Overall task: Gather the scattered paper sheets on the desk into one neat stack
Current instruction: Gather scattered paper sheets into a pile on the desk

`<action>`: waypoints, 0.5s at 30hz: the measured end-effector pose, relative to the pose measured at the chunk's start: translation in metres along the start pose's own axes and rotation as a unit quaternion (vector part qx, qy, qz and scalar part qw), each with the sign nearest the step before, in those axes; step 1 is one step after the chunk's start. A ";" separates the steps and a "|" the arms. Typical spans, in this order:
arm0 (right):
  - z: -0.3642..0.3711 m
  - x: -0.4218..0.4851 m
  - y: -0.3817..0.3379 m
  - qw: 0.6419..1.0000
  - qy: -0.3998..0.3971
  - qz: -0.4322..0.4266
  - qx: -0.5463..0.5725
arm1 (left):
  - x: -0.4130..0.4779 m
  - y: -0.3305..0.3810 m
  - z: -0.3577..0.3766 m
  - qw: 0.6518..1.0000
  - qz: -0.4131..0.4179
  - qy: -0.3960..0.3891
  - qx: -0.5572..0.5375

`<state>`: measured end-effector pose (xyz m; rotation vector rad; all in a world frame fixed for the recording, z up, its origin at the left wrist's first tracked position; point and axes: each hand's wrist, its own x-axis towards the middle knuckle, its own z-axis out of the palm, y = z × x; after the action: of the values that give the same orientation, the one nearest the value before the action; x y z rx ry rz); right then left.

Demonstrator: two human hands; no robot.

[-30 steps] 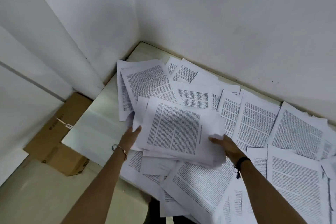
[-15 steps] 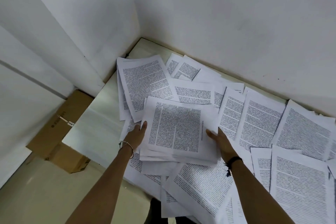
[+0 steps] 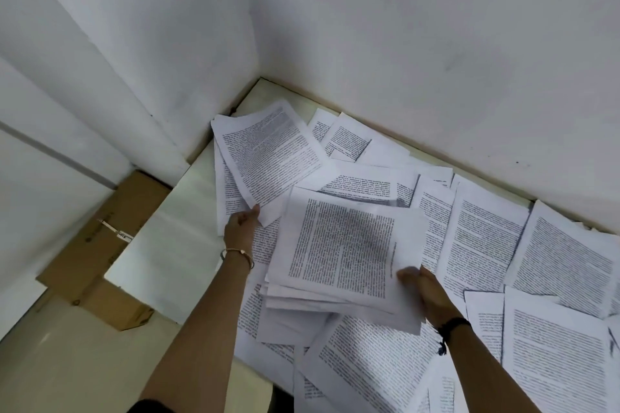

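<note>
Left hand [image 3: 241, 226] on sheet [image 3: 268, 157], right [image 3: 424, 292] on stack [image 3: 345, 245]

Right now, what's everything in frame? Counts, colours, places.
stack: one, white printed, mid-desk on top of other paper
sheet: one, white printed, far-left of the desk
loose sheets: many, white printed, overlapping across the desk
desk: one, pale, in the wall corner
box: one, brown cardboard, floor left of the desk
walls: several faces, white, behind and left
left hand: pinches the sheet's near corner
right hand: grips the stack's near right corner
</note>
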<state>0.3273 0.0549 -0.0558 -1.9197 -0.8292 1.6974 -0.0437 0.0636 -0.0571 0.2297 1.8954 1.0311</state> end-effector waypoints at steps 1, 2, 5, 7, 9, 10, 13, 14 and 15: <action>-0.001 0.002 0.000 1.000 0.007 0.004 0.001 | 0.003 0.003 0.005 1.000 0.004 0.003 -0.009; -0.003 0.004 0.000 1.000 0.014 0.008 0.001 | 0.005 0.007 0.009 1.000 0.008 0.006 -0.026; -0.011 0.008 0.000 0.999 0.036 0.011 0.011 | 0.017 0.016 0.018 0.996 0.000 0.022 -0.091; -0.016 0.010 0.004 0.999 0.045 0.010 0.011 | 0.025 0.019 0.023 0.995 -0.003 0.024 -0.100; -0.019 0.009 0.008 0.999 0.048 0.005 0.016 | 0.029 0.023 0.031 0.996 -0.006 0.001 -0.084; -0.020 0.009 0.009 0.999 0.051 0.004 0.018 | 0.030 0.024 0.035 0.997 -0.003 -0.018 -0.072; -0.022 0.009 0.008 0.995 0.075 -0.007 0.066 | 0.022 0.028 0.037 0.999 0.018 -0.020 -0.027; -0.023 0.007 0.007 0.992 0.086 -0.012 0.092 | 0.019 0.028 0.034 0.999 0.042 -0.013 -0.011; -0.023 0.006 0.007 0.988 0.099 -0.020 0.119 | 0.017 0.025 0.028 0.998 0.061 -0.011 0.014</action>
<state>0.3518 0.0550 -0.0613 -1.8564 -0.5591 1.4784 -0.0367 0.1043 -0.0550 0.3746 1.8953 1.0792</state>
